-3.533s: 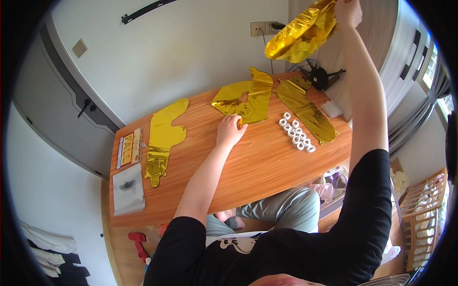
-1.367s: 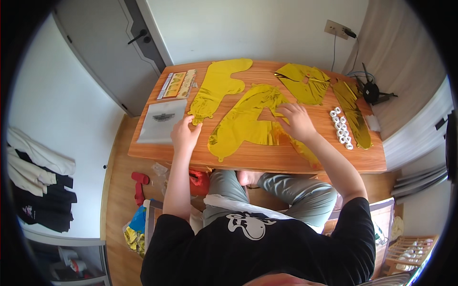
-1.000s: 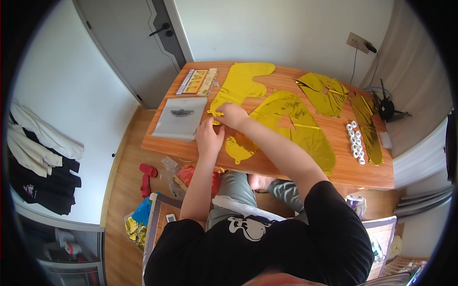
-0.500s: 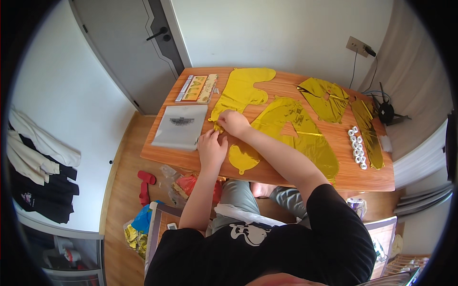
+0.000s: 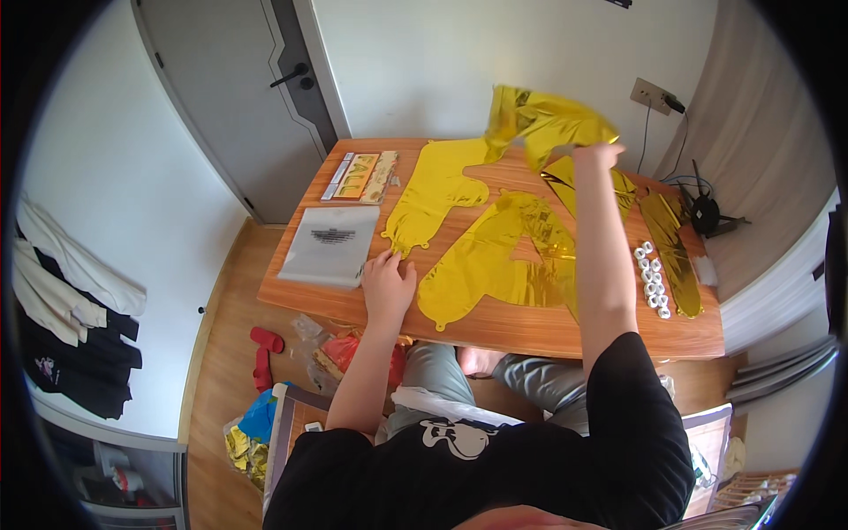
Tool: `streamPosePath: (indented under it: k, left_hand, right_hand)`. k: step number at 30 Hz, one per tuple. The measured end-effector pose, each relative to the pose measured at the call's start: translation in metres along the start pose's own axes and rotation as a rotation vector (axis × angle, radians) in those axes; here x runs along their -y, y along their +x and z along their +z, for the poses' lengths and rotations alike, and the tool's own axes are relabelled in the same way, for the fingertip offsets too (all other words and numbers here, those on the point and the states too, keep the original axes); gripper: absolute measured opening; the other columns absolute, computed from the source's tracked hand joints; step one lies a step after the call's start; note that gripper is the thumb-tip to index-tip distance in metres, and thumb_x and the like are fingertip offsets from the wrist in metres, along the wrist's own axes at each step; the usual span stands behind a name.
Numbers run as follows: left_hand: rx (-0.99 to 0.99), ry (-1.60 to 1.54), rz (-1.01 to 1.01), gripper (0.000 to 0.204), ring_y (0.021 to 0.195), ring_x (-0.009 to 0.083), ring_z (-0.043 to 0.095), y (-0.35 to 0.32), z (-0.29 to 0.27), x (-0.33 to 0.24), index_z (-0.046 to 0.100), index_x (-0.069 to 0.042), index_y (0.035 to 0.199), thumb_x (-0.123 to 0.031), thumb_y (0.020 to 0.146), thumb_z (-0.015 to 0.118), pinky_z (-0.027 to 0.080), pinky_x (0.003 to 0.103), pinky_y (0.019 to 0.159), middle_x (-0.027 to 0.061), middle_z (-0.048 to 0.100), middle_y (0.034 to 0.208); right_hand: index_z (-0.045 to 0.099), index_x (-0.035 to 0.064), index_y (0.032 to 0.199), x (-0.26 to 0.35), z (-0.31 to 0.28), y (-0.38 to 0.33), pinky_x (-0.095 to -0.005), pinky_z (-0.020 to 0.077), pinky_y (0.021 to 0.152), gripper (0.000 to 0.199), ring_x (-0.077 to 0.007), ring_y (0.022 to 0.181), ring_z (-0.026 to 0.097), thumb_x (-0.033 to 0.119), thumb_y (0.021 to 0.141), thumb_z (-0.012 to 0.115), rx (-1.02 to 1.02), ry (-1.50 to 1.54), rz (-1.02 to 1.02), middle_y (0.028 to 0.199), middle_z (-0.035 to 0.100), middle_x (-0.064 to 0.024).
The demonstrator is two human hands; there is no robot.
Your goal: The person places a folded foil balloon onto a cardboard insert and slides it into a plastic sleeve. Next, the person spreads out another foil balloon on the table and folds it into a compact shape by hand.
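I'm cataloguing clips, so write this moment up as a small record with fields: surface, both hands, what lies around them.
Surface: brown wood-grain table
Left hand: fingertips at the lower tip of a flat, forked gold foil shape; grip unclear
Right hand: holding up a loose, blurred gold foil sheet toward the table's far side
Centre: angular gold foil shape lying flat
Left side: translucent plastic pouch, nearer the person than a flat orange-fronted packet
Right side: cluster of small white rolls beside a long gold foil strip

Head camera: left fisheye of two, upright, looking down and forward from the wearer's head
Black shirt point(image 5: 521, 477): nearest, across the lower edge
Counter point(image 5: 508, 328): mid-frame, seen from above
Wall point(image 5: 424, 75): beyond, at the upper edge
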State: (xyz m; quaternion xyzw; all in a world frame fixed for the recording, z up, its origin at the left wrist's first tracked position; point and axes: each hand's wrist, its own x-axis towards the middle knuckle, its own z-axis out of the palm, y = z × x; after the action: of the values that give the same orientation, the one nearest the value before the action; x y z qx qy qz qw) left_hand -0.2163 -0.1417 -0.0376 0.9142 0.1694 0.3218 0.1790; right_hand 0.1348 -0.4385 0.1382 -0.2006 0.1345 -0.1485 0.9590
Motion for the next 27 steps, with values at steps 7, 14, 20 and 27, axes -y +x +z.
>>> streamPosePath:
  k: [7, 14, 20, 27]
  left_hand:
    - [-0.026, -0.039, 0.033, 0.034, 0.115, 0.0380, 0.062, 0.004, 0.010, -0.002, 0.073, -0.003, 0.111, -0.025, 0.085, 0.079, 0.049, 0.047, 0.101, 0.0158, 0.070, 0.121]
    - [0.028, -0.054, 0.426, 0.030, 0.122, 0.0338, 0.058, 0.003, -0.018, -0.031, 0.075, -0.015, 0.113, -0.028, 0.087, 0.079, 0.046, 0.047, 0.102, 0.0061, 0.066, 0.132]
    - [0.292, -0.274, 0.516, 0.022, 0.122, 0.0288, 0.058, 0.006, -0.009, -0.015, 0.082, -0.015, 0.099, -0.027, 0.081, 0.084, 0.046, 0.045, 0.102, 0.0040, 0.069, 0.125]
    - [0.338, -0.309, 0.528, 0.027, 0.122, 0.0303, 0.058, 0.005, -0.014, -0.018, 0.082, -0.015, 0.099, -0.027, 0.076, 0.088, 0.046, 0.045, 0.106, 0.0050, 0.069, 0.127]
  right_hand:
    - [0.062, 0.0041, 0.117, 0.071, 0.000, -0.070, -0.0311, 0.0551, 0.077, 0.029, -0.0150, 0.091, 0.068, 0.021, 0.097, 0.075, 0.850, -1.010, -0.503, 0.105, 0.073, -0.0009]
    - [0.075, 0.0100, 0.112, 0.091, -0.128, -0.139, -0.0409, 0.0582, 0.088, 0.046, -0.0325, 0.101, 0.072, -0.006, 0.069, 0.076, 1.822, -1.421, -0.788, 0.110, 0.075, -0.0098]
    - [0.074, 0.0099, 0.110, 0.087, -0.205, -0.216, -0.0471, 0.0560, 0.096, 0.039, -0.0337, 0.113, 0.069, -0.001, 0.072, 0.075, 2.113, -1.432, -0.330, 0.116, 0.073, -0.0133]
    - [0.073, 0.0098, 0.112, 0.103, -0.234, -0.250, -0.0444, 0.0577, 0.092, 0.038, -0.0312, 0.107, 0.072, 0.007, 0.075, 0.077, 1.879, -1.650, -0.291, 0.112, 0.076, -0.0069]
